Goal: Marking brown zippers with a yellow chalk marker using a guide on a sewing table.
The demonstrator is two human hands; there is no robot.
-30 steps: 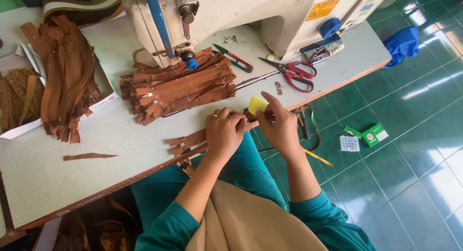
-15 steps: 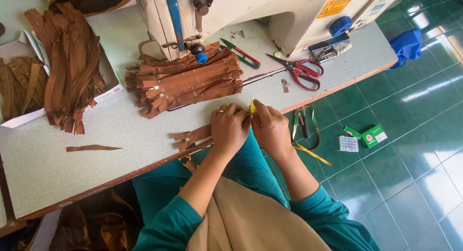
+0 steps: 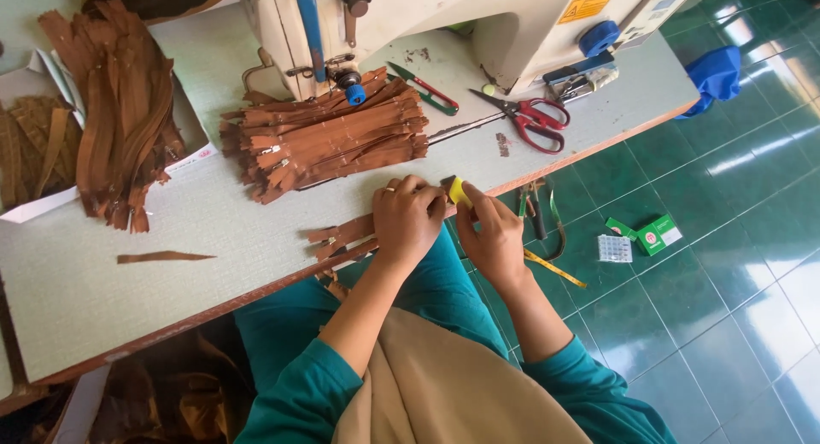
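At the near edge of the grey desk [image 3: 213,213], a person's left hand [image 3: 408,219] presses down on a few brown zipper strips [image 3: 342,236] that jut over the edge, fingers curled and clenched over their ends. The right hand [image 3: 494,237] pinches a small yellow piece [image 3: 459,190], possibly tailor's chalk or a marker block, against the tip of the strip held between both hands; just what its grip closes on besides the yellow piece is hard to tell at this distance.

Over the last second the two hands have drawn closer together, and the yellow piece, earlier held a little above the fingers, now sits low between the thumbs. That suggests the work has passed from lining up to actual contact with the strip's end.

Farther back, a stacked pile of brown zippers [image 3: 329,137] lies under the needle arm of the cream sewing machine [image 3: 410,21]. Red-handled scissors [image 3: 534,118] and a green-and-red thread snip [image 3: 424,89] rest toward the desk's right end. A second bundle of brown strips [image 3: 120,111] drapes over a white box [image 3: 34,207] at the far left corner, and one loose strip [image 3: 162,257] lies alone near the left edge. Small packets [image 3: 645,236] sit on the green tiled floor [image 3: 735,307].
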